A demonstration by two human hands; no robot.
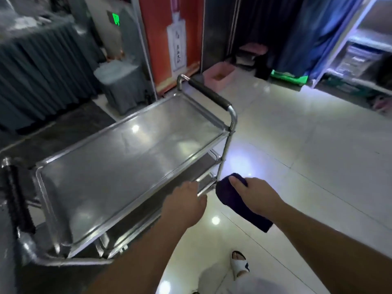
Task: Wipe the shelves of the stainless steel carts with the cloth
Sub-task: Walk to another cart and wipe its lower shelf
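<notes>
Gripping a folded dark cloth (pixel 237 200) with fingers curled round it, the right hand (pixel 256 198) hovers off the cart's (pixel 127 158) corner at about 4 o'clock, clear of any shelf. The left hand (pixel 184 204) reaches toward the top shelf's (pixel 118 166) near rim, fingers loosely bent and holding nothing. Risks, as I judge them: the wheeled cart may roll away under a push, and the lower shelves (pixel 209 181), tucked beneath, may get skipped.

A green illuminated sign (pixel 115 19) glows on the wall at upper left; vertical characters mark an orange banner (pixel 169 39) at top centre. Neither is legible.
</notes>
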